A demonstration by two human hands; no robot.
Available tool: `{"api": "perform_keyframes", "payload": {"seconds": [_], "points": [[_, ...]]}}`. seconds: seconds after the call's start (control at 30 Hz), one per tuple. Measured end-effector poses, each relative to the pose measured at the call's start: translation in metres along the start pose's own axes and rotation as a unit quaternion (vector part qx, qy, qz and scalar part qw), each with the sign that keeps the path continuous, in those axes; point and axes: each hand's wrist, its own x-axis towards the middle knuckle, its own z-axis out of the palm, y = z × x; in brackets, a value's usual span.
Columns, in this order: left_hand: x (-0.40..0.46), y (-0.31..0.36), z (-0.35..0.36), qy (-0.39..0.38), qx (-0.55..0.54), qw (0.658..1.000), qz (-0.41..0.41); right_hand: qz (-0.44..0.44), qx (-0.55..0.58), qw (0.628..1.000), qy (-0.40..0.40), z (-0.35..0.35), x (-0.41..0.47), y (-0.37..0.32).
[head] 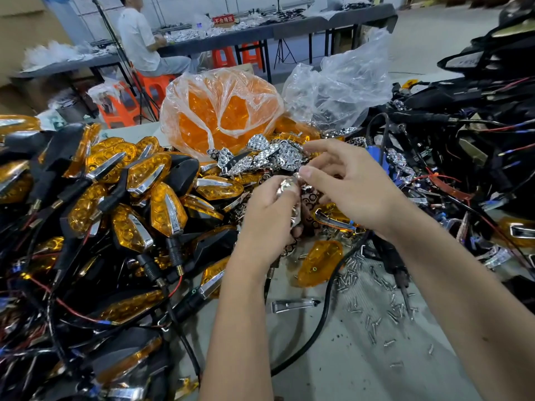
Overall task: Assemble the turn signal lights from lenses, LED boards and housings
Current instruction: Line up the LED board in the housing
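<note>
- The left hand point(267, 218) gripped a small chrome reflector point(286, 185), its fingers curled round the piece, just below the heap of chrome reflectors point(269, 157).
- The right hand point(344, 180), at three o'clock from the piece, touched its top edge with loosely bent fingers point(311, 170); whether they pinched it could not be told.
- A red sign point(223, 19) at twelve o'clock carried writing too blurred to read.
- Finished lights point(130, 198) lay at nine o'clock on the grey table point(333, 371), screws point(376, 302) at five o'clock.

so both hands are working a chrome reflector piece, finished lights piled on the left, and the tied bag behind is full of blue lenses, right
Not quite: the head view shows the tied bag holds orange lenses, not blue. The rest stands: left hand and right hand work a chrome reflector piece, finished lights piled left.
</note>
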Motion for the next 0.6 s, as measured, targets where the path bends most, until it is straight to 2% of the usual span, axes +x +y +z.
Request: {"api": "perform_keyframes", "payload": {"seconds": [0.07, 0.1, 0.17, 0.23, 0.33, 0.43, 0.6], "points": [[0.001, -0.001, -0.004, 0.036, -0.008, 0.999, 0.004, -0.007, -0.104, 0.995, -0.001, -0.005, -0.001, 0.000], [0.001, -0.001, -0.006, 0.049, -0.016, 0.999, 0.006, -0.013, -0.135, 0.990, -0.029, -0.008, -0.002, -0.001], [0.002, -0.001, -0.007, 0.076, -0.026, 0.997, 0.013, -0.030, -0.190, 0.972, -0.137, -0.012, -0.003, -0.004], [0.004, -0.002, -0.006, 0.104, -0.025, 0.994, 0.020, -0.033, -0.234, 0.937, -0.256, -0.009, -0.005, -0.008], [0.005, -0.004, -0.004, 0.123, -0.041, 0.991, 0.022, -0.001, -0.294, 0.891, -0.347, -0.001, -0.009, -0.009], [0.005, -0.003, -0.005, 0.125, -0.073, 0.989, 0.018, -0.004, -0.367, 0.863, -0.346, 0.007, -0.011, -0.005], [0.004, -0.002, -0.006, 0.123, -0.143, 0.982, -0.003, -0.001, -0.330, 0.892, -0.308, -0.004, -0.008, -0.003]]}}
